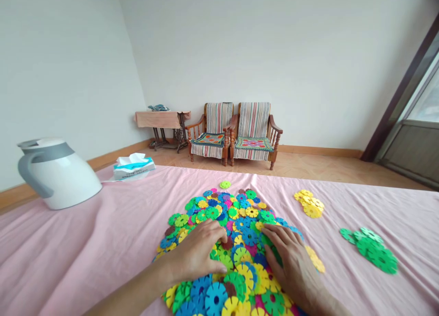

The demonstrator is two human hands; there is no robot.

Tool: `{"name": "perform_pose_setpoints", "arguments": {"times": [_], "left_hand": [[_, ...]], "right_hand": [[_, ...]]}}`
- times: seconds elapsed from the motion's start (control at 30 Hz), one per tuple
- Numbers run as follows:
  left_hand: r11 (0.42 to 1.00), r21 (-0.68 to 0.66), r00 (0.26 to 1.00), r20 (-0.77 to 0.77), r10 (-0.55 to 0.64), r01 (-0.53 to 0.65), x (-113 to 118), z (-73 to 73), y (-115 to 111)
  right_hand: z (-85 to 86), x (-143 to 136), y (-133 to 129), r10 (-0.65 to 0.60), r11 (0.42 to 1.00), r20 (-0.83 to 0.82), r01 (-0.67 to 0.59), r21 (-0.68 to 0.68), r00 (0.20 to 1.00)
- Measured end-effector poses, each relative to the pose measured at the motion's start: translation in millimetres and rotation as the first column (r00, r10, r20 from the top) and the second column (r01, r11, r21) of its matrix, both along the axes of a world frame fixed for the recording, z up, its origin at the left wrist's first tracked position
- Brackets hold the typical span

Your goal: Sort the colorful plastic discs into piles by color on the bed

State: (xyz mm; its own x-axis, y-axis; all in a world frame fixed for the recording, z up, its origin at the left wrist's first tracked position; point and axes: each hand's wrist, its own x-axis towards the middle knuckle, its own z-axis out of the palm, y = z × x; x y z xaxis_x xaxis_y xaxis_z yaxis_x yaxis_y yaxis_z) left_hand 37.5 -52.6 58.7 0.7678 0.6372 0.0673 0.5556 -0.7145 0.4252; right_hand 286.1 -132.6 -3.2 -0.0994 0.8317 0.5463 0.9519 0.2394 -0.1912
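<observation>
A wide heap of colourful notched plastic discs (pixel 216 299), snowflake building pieces in blue, green, yellow, brown and pink, spreads over the pink cloth in front of me. Over the left side of the heap is my left hand (pixel 197 249), its fingers bent and its thumb apart, with nothing visible between them. My right hand (pixel 295 261) rests at the heap's right side, curved around green discs (pixel 275 252) that show between its thumb and fingers; the palm hides part of them. Beside this hand, a few yellow discs (pixel 314 259) lie at the heap's edge.
Apart from the heap, a yellow group of discs (pixel 310 204) and a green group (pixel 375 251) lie to the right. A white jug (pixel 68 179) and a tissue pack (pixel 133 167) stand left on the pink cloth (pixel 103 224). Two wooden chairs (pixel 254 131) are beyond.
</observation>
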Motion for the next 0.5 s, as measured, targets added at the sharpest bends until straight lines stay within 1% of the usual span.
{"name": "perform_pose_setpoints", "arguments": {"times": [0.07,0.17,0.23,0.4,0.5], "left_hand": [[0.999,0.032,1.000,-0.007,0.016,-0.016,0.2,-1.7,-1.2],[0.999,0.052,1.000,-0.005,-0.007,0.007,2.9,-1.8,-4.3],[0.999,0.035,1.000,-0.006,-0.023,0.023,5.0,-0.4,-6.6],[1.000,-0.030,1.000,0.006,0.004,-0.004,9.4,3.2,-11.7],[1.000,-0.029,1.000,0.004,-0.009,0.009,11.3,3.2,-14.0]], "right_hand": [[0.1,0.6,-0.1,0.004,1.000,0.004,-0.004,0.000,1.000],[0.6,0.0,-0.2,0.005,1.000,0.003,-0.005,-0.010,1.000],[0.2,-0.2,0.2,0.005,1.000,-0.002,-0.005,-0.016,1.000],[-1.2,1.3,0.5,0.015,1.000,-0.035,-0.015,-0.012,0.999],[6.8,-2.3,-4.6,0.041,0.998,-0.083,-0.044,-0.034,0.996]]}}
